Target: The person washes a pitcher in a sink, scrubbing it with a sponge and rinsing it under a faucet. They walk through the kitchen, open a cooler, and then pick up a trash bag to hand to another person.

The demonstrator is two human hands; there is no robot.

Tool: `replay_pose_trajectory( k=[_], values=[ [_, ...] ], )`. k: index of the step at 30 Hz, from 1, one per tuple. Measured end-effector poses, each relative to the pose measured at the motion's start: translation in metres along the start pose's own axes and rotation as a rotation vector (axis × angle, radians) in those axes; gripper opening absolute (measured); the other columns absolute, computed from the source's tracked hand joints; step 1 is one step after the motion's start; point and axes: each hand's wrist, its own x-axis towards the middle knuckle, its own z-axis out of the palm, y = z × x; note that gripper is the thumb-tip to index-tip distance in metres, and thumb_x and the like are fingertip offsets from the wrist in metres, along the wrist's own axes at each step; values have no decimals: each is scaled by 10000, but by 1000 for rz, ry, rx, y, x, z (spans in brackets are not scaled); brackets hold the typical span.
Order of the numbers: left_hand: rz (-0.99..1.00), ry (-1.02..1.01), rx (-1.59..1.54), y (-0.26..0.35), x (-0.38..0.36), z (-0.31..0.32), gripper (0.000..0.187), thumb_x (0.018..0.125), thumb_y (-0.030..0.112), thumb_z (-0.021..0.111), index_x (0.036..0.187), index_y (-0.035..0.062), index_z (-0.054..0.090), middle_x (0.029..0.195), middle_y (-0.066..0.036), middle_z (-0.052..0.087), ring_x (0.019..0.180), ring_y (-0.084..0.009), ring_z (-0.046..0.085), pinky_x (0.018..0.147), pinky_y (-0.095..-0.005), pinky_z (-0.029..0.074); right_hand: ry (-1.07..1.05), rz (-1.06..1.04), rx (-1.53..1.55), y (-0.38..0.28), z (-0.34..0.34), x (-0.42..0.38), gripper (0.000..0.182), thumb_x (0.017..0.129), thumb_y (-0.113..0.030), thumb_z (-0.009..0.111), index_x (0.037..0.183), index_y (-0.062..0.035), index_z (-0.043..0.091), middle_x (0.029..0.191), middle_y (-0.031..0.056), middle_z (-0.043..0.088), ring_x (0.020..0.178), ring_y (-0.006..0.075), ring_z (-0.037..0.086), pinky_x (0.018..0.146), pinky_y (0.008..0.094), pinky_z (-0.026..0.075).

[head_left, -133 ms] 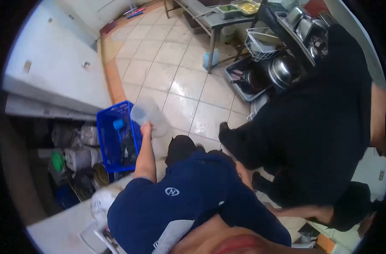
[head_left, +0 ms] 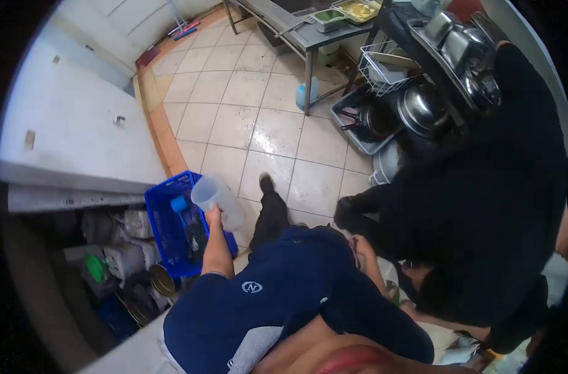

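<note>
Shirt logo (head_left: 252, 287): "N" | left hand (head_left: 213, 215) grip clenched on translucent container (head_left: 231, 212) | right hand (head_left: 361, 247) grip: cannot tell

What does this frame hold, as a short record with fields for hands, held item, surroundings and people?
left hand: grips a translucent plastic container, the hand at its side
right hand: beside the hip; anything held cannot be made out
near left hand: blue crate with a light-blue item inside
floor: pale tiles
far side: metal table bearing trays of green and yellow contents
right side: grey tub with dark pans; steel bowl beside it
people: co-worker in black at right
</note>
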Motion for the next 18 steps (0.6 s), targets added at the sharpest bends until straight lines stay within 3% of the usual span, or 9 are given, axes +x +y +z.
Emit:
replay_pose_trajectory(
  k=[1,2,5,9,12,14,15,17,18],
  values=[
    [-44,28,-1,-1,20,-10,473,756,449,557,584,14,626,635,-103,621,573,-200,577,577,-361,448,4,-33,180,-13,16,18,146,793,-126,518,849,-33,616,779,85,615,730,152,561,642,281,443],
    [-71,-15,29,3,47,-33,467,768,442,548,591,15,618,613,-100,604,518,-194,548,518,-349,430,39,22,87,-66,22,24,144,787,-100,500,852,-31,608,750,67,608,688,147,558,566,284,445],
    [-206,-184,-61,26,101,-37,409,805,388,522,648,17,591,552,-89,543,386,-159,447,365,-302,350,45,64,118,-132,14,76,148,774,-75,502,873,-32,602,731,72,608,653,152,561,529,294,444],
    [-295,-217,-295,100,177,-37,359,813,352,524,704,14,572,554,-80,532,387,-148,434,351,-274,341,-73,225,-31,-240,-8,151,212,744,-28,509,932,-35,606,802,96,618,707,190,582,558,318,467],
    [-115,-283,-147,193,246,-33,329,827,321,523,692,21,538,567,-69,533,404,-126,437,351,-251,335,31,-32,105,-333,-36,196,209,765,-8,478,932,-14,602,817,107,620,754,184,583,678,321,464],
    [149,-309,-176,285,277,-29,320,825,306,527,666,28,529,543,-56,517,423,-118,446,375,-258,350,181,-196,139,-363,-42,248,167,818,-75,502,926,-5,609,802,91,618,757,170,572,708,300,454],
    [300,-295,-97,351,273,-36,317,813,308,546,651,36,528,529,-39,506,435,-117,455,400,-262,358,217,-227,209,-390,-46,263,195,852,-168,532,914,2,607,782,72,613,733,152,559,697,284,452],
    [532,-263,-73,463,269,-38,302,815,301,555,662,41,534,530,-16,491,459,-97,439,440,-254,363,205,-241,206,-485,-72,255,219,868,-189,529,946,7,588,807,65,609,714,129,548,686,267,449],
    [650,-246,-57,516,269,-38,303,821,301,556,666,41,535,530,-8,484,467,-91,431,455,-251,366,129,-233,377,-514,-80,266,202,869,-174,519,970,-11,583,838,54,603,716,117,540,675,253,447]
  ],
)
